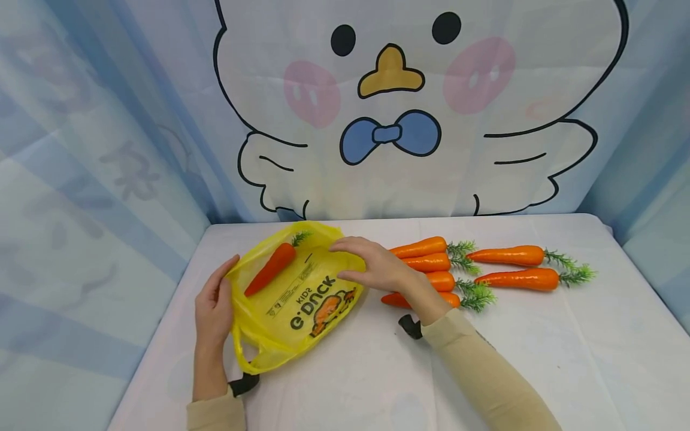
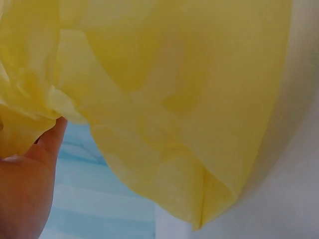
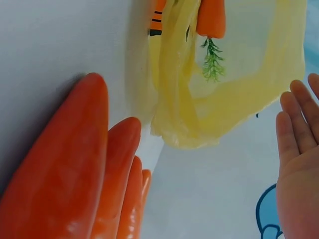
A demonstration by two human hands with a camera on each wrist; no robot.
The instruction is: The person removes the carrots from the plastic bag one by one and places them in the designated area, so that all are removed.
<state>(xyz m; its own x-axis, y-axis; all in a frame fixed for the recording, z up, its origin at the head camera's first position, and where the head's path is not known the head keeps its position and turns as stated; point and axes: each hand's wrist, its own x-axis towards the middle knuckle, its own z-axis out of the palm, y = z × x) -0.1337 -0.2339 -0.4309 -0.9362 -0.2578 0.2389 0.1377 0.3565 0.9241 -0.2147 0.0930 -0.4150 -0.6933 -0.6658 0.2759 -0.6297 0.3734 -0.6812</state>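
A yellow plastic bag (image 1: 286, 353) with printed letters and a cartoon car lies tilted at the left of the table. One toy carrot (image 1: 273, 267) rests at its mouth, green top toward the far rim; the right wrist view has the same carrot (image 3: 212, 20) within the yellow film. My left hand (image 1: 214, 305) holds the bag's left edge, thumb against the film; part of the fingers is hidden behind it. Over the bag's right side, my right hand (image 1: 383, 263) has its fingers extended and holds nothing. Its palm (image 3: 301, 189) shows in the right wrist view.
Right of the bag, several orange carrots (image 1: 431, 261) lie in a row, partly behind my right wrist. Two more carrots (image 1: 520, 279) lie farther right. A cartoon curtain (image 1: 388, 179) hangs behind the white table (image 1: 539, 347).
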